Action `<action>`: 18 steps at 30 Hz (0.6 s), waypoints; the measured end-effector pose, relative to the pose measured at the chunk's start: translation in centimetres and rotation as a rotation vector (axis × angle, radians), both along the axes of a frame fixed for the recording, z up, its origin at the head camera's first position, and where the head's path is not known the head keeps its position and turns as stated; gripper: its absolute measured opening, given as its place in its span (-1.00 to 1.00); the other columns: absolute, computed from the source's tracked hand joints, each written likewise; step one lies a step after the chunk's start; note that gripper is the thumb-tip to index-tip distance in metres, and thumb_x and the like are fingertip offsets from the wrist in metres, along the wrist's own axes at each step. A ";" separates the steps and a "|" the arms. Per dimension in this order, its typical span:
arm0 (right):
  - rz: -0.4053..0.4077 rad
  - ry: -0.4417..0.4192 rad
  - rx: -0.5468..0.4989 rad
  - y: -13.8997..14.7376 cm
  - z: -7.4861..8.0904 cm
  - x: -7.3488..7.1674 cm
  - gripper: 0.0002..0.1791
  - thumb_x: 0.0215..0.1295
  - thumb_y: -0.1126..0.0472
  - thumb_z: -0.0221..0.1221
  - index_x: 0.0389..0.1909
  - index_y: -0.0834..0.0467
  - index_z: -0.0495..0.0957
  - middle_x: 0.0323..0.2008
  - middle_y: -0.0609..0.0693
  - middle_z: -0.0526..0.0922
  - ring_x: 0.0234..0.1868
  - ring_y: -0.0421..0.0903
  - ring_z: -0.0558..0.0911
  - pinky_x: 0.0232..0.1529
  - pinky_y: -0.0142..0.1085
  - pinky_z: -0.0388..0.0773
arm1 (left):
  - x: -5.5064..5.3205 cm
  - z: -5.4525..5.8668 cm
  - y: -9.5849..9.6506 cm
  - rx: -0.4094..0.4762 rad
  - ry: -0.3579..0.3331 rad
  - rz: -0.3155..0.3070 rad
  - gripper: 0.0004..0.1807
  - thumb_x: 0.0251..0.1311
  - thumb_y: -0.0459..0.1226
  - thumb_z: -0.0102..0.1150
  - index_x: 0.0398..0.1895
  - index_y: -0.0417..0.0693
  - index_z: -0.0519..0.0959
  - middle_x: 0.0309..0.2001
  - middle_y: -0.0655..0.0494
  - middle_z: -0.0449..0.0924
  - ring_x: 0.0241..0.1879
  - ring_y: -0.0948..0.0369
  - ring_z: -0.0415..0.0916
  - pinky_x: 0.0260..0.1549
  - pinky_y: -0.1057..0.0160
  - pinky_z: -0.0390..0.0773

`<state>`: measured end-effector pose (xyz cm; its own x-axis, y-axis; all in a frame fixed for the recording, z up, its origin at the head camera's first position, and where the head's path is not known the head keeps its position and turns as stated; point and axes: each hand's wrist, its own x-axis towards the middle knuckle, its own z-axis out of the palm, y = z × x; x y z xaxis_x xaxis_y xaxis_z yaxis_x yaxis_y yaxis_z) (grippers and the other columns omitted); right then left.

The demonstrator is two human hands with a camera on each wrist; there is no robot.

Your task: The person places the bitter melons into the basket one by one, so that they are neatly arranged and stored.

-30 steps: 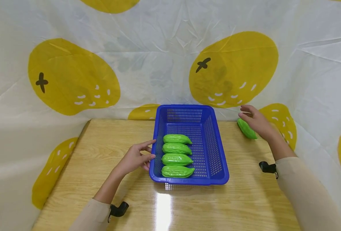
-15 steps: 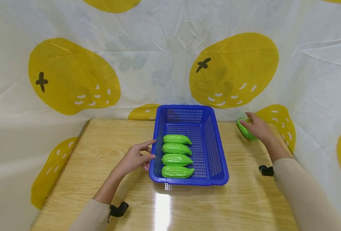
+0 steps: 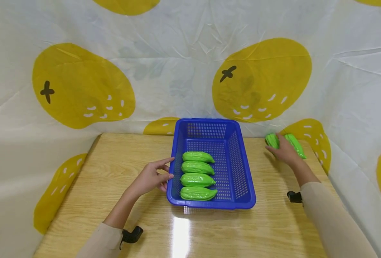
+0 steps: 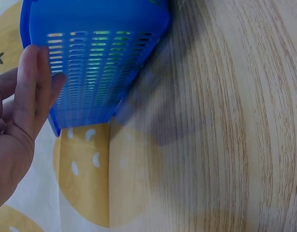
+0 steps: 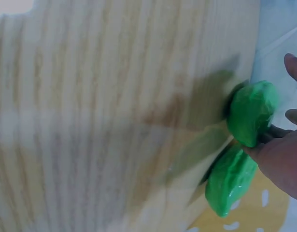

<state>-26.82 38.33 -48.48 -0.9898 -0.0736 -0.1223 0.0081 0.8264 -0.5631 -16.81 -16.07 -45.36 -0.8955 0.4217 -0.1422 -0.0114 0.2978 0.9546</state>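
A blue plastic basket [image 3: 249,172] stands mid-table, with several glossy green bitter melons [image 3: 197,179] lying side by side along its left half. My left hand [image 3: 150,177] touches the basket's left rim; in the left wrist view its fingers [image 4: 27,72] lie fairly straight against the perforated outer wall. Beyond the basket's right side, my right hand [image 3: 285,149] is over a loose bitter melon [image 3: 272,140] and hides its near part. The right wrist view has fingers reaching down beside this melon [image 5: 252,113], the thumb standing off. Another bitter melon [image 3: 295,145] lies just right of the hand.
The wooden table [image 3: 119,154] ends at the back against a hanging white cloth [image 3: 164,82] printed with yellow fruit. The cloth also drops along both sides. The loose melons lie close to the table's back right corner.
My right hand has come down and slightly left onto the nearer loose bitter melon. The other loose melon, hidden behind the hand before, now shows. My left hand and the basket have stayed put.
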 end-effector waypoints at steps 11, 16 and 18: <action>0.008 0.086 0.004 0.1 -1.8 0.2 -0.06 0.54 0.17 0.15 0.57 0.53 -0.24 0.48 0.64 -0.05 0.47 0.62 0.02 0.48 0.50 0.05 | 0.0 -0.1 0.0 0.003 0.004 -0.008 -0.27 0.36 -0.41 0.29 0.57 -0.09 0.29 -0.03 -0.21 0.60 -0.57 0.14 0.66 -0.44 -0.34 0.75; -0.013 0.115 0.024 0.1 -2.4 0.1 -0.09 0.47 0.27 0.19 0.57 0.51 -0.16 0.43 0.64 0.08 0.41 0.62 0.14 0.42 0.49 0.18 | -0.1 -0.3 -0.1 0.011 0.002 -0.012 -0.27 0.36 -0.40 0.30 0.57 -0.10 0.30 -0.02 -0.24 0.60 -0.56 0.14 0.67 -0.42 -0.35 0.75; -0.019 0.116 0.026 0.1 -2.5 0.0 -0.10 0.45 0.30 0.19 0.57 0.48 -0.14 0.42 0.64 0.12 0.39 0.61 0.17 0.39 0.49 0.21 | -0.1 -0.3 -0.1 0.015 0.006 -0.015 -0.28 0.36 -0.39 0.30 0.56 -0.12 0.30 -0.02 -0.26 0.60 -0.55 0.12 0.67 -0.42 -0.35 0.75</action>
<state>-26.81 38.45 -51.00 -0.9986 -0.0531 -0.0083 -0.0402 0.8409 -0.5396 -16.93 -16.19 -45.67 -0.8899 0.4372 -0.1303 -0.0011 0.2836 0.9590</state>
